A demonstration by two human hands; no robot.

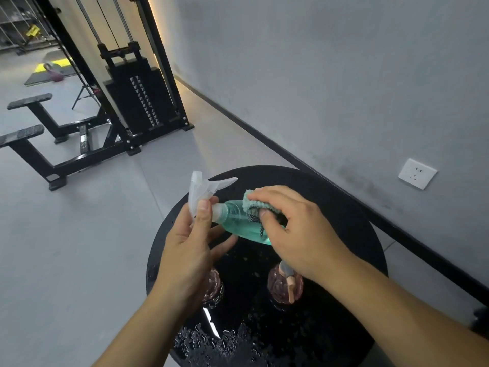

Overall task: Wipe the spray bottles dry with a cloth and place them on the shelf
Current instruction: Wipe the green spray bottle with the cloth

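We are working on the first of three bottles, as far as we can judge: the green spray bottle [238, 223] is being held tilted above the round black surface [344, 207], while two pink spray bottles [284, 286] are standing on the near part of it among water droplets, seemingly not yet wiped. No shelf is showing, so all the placing appears to be left. Our left hand [190, 242] is gripping the bottle at its neck, just below the clear trigger head [205, 188], thumb curled over it. Our right hand [296, 231] is pinching the teal cloth [254, 203] and pressing it against the bottle's body, to the right of the left hand.
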